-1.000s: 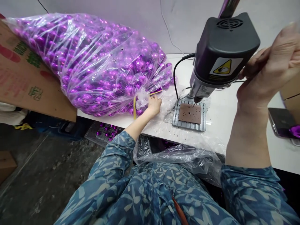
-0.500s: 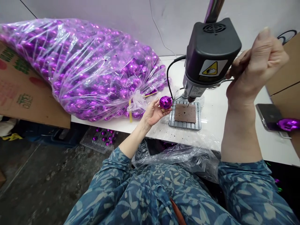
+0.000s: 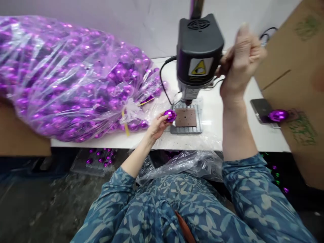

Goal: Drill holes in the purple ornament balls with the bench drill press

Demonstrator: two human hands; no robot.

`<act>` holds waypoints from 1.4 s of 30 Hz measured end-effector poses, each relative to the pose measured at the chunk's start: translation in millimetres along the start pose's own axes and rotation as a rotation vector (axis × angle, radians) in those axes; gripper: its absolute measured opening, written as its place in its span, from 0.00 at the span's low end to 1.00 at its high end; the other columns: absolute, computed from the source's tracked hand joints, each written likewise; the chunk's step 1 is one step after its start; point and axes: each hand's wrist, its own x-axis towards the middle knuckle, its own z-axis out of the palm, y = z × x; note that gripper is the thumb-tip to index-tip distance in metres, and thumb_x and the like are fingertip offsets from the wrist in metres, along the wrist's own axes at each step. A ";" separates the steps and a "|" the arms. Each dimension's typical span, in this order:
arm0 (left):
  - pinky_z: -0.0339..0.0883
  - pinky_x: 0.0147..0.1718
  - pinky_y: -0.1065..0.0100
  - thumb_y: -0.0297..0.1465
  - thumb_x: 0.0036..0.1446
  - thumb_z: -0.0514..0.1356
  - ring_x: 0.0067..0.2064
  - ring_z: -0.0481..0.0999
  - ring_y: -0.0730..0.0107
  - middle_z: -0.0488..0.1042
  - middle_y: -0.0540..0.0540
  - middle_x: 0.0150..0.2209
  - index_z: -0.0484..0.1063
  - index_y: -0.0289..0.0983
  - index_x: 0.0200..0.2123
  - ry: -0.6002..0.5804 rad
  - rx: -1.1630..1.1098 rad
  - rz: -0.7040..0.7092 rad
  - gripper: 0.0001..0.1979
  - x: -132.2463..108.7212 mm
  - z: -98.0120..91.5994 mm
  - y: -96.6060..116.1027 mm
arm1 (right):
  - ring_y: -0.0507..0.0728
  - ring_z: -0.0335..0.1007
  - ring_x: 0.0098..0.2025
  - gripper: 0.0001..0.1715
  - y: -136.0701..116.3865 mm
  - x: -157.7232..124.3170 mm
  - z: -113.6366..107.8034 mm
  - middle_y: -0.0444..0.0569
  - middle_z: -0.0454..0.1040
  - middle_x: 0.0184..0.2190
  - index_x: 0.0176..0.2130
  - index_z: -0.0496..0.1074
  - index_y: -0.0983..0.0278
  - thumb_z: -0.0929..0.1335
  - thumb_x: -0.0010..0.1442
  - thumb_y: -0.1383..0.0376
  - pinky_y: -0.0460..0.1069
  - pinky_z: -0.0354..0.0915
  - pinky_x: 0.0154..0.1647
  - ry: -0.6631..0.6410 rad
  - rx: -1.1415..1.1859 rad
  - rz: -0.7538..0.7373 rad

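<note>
My left hand (image 3: 157, 125) holds a shiny purple ball (image 3: 170, 115) by the fingertips, right at the left edge of the drill press base plate (image 3: 186, 118). A black bench drill (image 3: 199, 50) stands over that plate, its bit above the brown pad. My right hand (image 3: 240, 60) is raised beside the drill head and closed round its thin feed lever. A big clear plastic bag (image 3: 63, 81) stuffed with purple balls lies on the white table (image 3: 222, 135) to the left.
A phone (image 3: 262, 108) with another purple ball (image 3: 277, 115) on it lies at the right, next to a large cardboard box (image 3: 296, 84). Crumpled clear plastic (image 3: 182, 165) hangs over my lap. Trays of purple balls (image 3: 97, 160) sit on the floor under the table.
My left hand drew a purple ball out of the bag's mouth and carried it to the plate's edge. The view swung right. My right hand stayed on the lever.
</note>
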 end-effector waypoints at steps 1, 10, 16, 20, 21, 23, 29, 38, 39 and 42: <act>0.79 0.46 0.65 0.31 0.58 0.75 0.44 0.87 0.66 0.88 0.46 0.44 0.81 0.40 0.45 0.019 0.002 -0.002 0.13 -1.3 1.5 -1.6 | 0.46 0.49 0.18 0.49 -0.1 -1.5 -1.2 0.40 0.57 0.18 0.27 0.50 0.59 0.55 0.45 0.17 0.50 0.52 0.16 -0.021 -0.060 0.031; 0.82 0.40 0.66 0.35 0.65 0.69 0.36 0.84 0.67 0.86 0.48 0.38 0.80 0.42 0.42 0.060 -0.078 -0.084 0.05 -1.3 2.7 -5.6 | 0.48 0.54 0.23 0.42 7.3 -7.0 -5.0 0.45 0.65 0.23 0.32 0.65 0.58 0.54 0.70 0.28 0.50 0.61 0.23 -0.085 -0.279 0.090; 0.81 0.48 0.64 0.39 0.63 0.74 0.41 0.85 0.67 0.85 0.46 0.40 0.78 0.40 0.46 0.072 -0.081 -0.050 0.14 8.4 5.3 -14.2 | 0.47 0.48 0.23 0.51 10.2 -1.3 -5.2 0.42 0.60 0.21 0.30 0.54 0.59 0.55 0.47 0.15 0.52 0.56 0.20 -0.109 -0.080 0.078; 0.80 0.46 0.65 0.42 0.66 0.74 0.42 0.85 0.66 0.86 0.46 0.41 0.79 0.40 0.47 0.106 -0.098 -0.042 0.14 15.3 2.3 -13.0 | 0.47 0.46 0.24 0.52 11.4 0.5 -7.3 0.42 0.58 0.21 0.28 0.52 0.59 0.61 0.45 0.15 0.53 0.52 0.20 -0.100 0.001 0.087; 0.80 0.45 0.65 0.41 0.65 0.74 0.41 0.85 0.67 0.86 0.47 0.41 0.79 0.40 0.46 0.107 -0.109 -0.042 0.13 13.9 0.9 -11.7 | 0.47 0.46 0.24 0.53 9.0 -0.4 -7.8 0.42 0.57 0.21 0.28 0.51 0.59 0.61 0.43 0.14 0.53 0.51 0.20 -0.100 0.018 0.107; 0.80 0.43 0.67 0.40 0.64 0.74 0.38 0.84 0.68 0.86 0.48 0.38 0.79 0.39 0.45 0.094 -0.121 -0.051 0.13 7.5 -3.5 -9.5 | 0.48 0.47 0.25 0.54 0.9 -4.3 -8.6 0.43 0.56 0.22 0.29 0.52 0.59 0.59 0.44 0.13 0.52 0.52 0.21 -0.115 0.060 0.187; 0.80 0.42 0.67 0.43 0.53 0.81 0.42 0.86 0.63 0.89 0.45 0.45 0.81 0.39 0.48 0.064 -0.144 0.011 0.24 2.5 -30.5 -13.4 | 0.48 0.56 0.29 0.52 -9.9 -15.4 -3.4 0.44 0.62 0.24 0.32 0.65 0.58 0.47 0.64 0.19 0.48 0.64 0.26 -0.100 -0.139 0.191; 0.79 0.40 0.69 0.39 0.62 0.78 0.38 0.85 0.68 0.88 0.45 0.39 0.82 0.37 0.43 0.077 -0.166 -0.041 0.15 -5.0 -7.6 -10.0 | 0.47 0.51 0.24 0.56 -9.4 -13.5 -6.0 0.40 0.61 0.19 0.29 0.59 0.58 0.53 0.46 0.11 0.50 0.59 0.22 -0.100 -0.033 0.159; 0.79 0.40 0.69 0.37 0.65 0.76 0.36 0.85 0.69 0.87 0.45 0.38 0.82 0.36 0.42 0.086 -0.178 -0.064 0.11 -4.6 -3.1 -7.9 | 0.47 0.50 0.23 0.56 -7.8 -11.6 -6.1 0.40 0.60 0.19 0.29 0.57 0.58 0.56 0.43 0.10 0.51 0.57 0.20 -0.095 0.009 0.148; 0.80 0.43 0.68 0.33 0.68 0.73 0.36 0.84 0.70 0.87 0.45 0.37 0.82 0.36 0.40 0.107 -0.228 -0.093 0.07 1.3 6.8 -3.7 | 0.46 0.46 0.19 0.54 -2.3 -5.0 -4.2 0.37 0.57 0.17 0.27 0.53 0.58 0.64 0.42 0.13 0.51 0.52 0.18 -0.068 0.118 0.106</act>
